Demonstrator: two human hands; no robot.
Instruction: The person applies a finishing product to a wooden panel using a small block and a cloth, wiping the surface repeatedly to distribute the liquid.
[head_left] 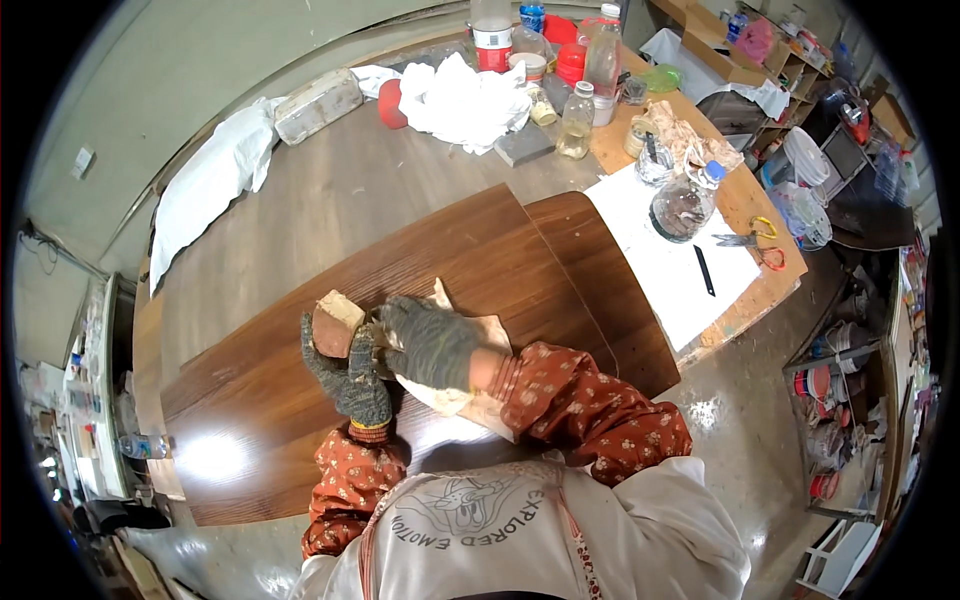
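Both hands wear grey-green knit gloves, close together above a dark brown wood-grain board (300,390). My left hand (350,385) is wrapped round a small block (337,325) with a pale top and a reddish-brown side, held just off the board's middle. Beside it, my right hand (430,345) has its fingers curled in toward the left hand's fingertips; what they grip, if anything, is hidden. Beneath the right hand and wrist spreads a creased cream sheet (445,398), paper or cloth, partly covered by the hand. A second dark board (600,280) with rounded corners lies at the right.
At the table's far side are a white cloth heap (465,100), a grey block (524,145) and several bottles. To the right, a white sheet (640,250) bears a glass jar (683,208), scissors (765,242) and a black strip (704,270). Shelves (850,400) stand beyond the floor.
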